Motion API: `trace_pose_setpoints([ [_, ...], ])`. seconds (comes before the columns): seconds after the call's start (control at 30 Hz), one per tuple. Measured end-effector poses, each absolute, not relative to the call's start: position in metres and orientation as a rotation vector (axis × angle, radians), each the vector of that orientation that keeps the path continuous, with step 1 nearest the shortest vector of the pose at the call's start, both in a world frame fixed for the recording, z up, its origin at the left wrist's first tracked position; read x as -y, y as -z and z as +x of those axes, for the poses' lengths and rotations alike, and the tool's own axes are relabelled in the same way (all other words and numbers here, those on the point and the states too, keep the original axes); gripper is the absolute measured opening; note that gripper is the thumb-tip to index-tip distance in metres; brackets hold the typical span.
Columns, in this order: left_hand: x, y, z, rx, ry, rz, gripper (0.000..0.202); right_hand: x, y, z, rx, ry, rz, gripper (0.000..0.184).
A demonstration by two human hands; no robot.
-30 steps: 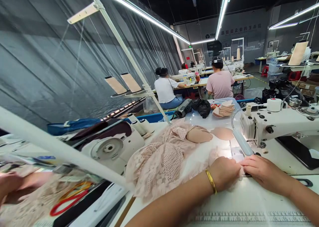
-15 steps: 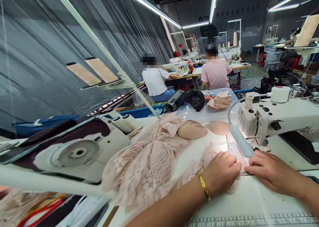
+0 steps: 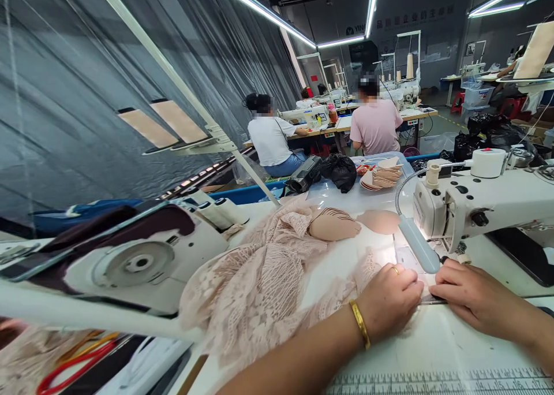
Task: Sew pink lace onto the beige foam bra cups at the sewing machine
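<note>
At the front of a white sewing machine (image 3: 497,201), both my hands work close together. My left hand (image 3: 393,300), a gold bangle at its wrist, is closed on an edge of pale pink lace fabric (image 3: 270,279). My right hand (image 3: 474,294) has its fingers curled and pressed together at the fabric's edge, beside the needle area. A grey lamp head (image 3: 419,248) on a bendy neck hides part of the needle and presser foot. The lace trails left across the table in a loose heap. My fingers cover the spot where they pinch it.
Beige moulded cups (image 3: 334,224) lie by the lace, and more cups (image 3: 381,174) sit in a clear plastic tray (image 3: 320,196). A ruler strip (image 3: 441,382) runs along the front edge. Red-handled scissors (image 3: 75,366) lie lower left. Two people sit at machines ahead.
My left hand has shifted slightly to the right, towards my right hand. My right hand stays almost in place, and the lace heap looks much the same.
</note>
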State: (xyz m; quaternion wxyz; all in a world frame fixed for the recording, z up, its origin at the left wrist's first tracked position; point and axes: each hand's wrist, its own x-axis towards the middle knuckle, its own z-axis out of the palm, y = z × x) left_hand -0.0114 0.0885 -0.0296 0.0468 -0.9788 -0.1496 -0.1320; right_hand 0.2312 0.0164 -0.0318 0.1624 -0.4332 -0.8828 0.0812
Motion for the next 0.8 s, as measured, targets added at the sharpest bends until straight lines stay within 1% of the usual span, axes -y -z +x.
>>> trace_pose_setpoints([
  [0.2, -0.09, 0.031, -0.01, 0.383, 0.445, -3.013, 0.016, -0.017, 0.035, 0.23, 2.496, -0.288, -1.277, 0.036],
  [0.33, -0.092, 0.036, -0.008, 0.371, 0.476, -2.971, 0.017, -0.018, 0.04, 0.228, 2.477, -0.266, -1.313, 0.032],
  [0.5, -0.1, 0.039, -0.004, 0.338, 0.521, -2.956, 0.019, -0.022, 0.049, 0.23, 2.452, -0.17, -1.314, 0.036],
  [0.67, -0.114, 0.037, 0.002, 0.271, 0.487, -2.975, 0.023, -0.027, 0.054, 0.231, 2.347, -0.123, -1.3, 0.025],
  [0.8, -0.125, 0.04, 0.005, 0.238, 0.457, -2.983, 0.025, -0.03, 0.057, 0.231, 2.349, -0.133, -1.378, 0.027],
])
